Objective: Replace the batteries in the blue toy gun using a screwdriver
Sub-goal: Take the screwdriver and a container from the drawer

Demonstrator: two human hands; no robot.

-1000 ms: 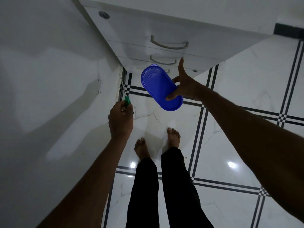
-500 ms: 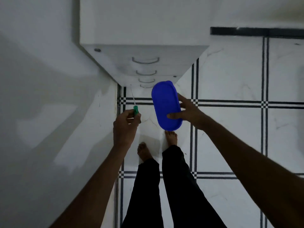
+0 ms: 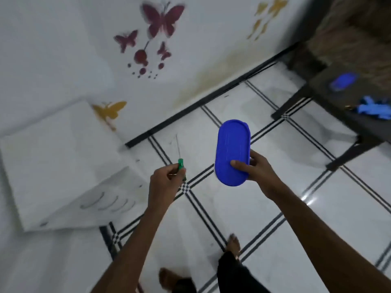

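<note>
My left hand (image 3: 165,182) grips a thin screwdriver (image 3: 180,159) by its green handle, the metal shaft pointing up and away. My right hand (image 3: 256,168) holds a blue oval container (image 3: 232,151) by its near end, thumb across the lid. At the far right a blue toy gun (image 3: 374,107) lies blurred on a dark table (image 3: 347,115). Another blue oval thing (image 3: 343,81) lies farther back on the same table.
A white drawer cabinet (image 3: 63,166) stands at the left against a white wall with butterfly stickers (image 3: 160,20). The floor (image 3: 264,208) is white tile with black lines. My bare feet (image 3: 232,244) and dark trouser legs show at the bottom.
The view has swung right from the cabinet, bringing the wall and the dark table into sight. Both hands keep their hold; the container now sits upright in front of me.
</note>
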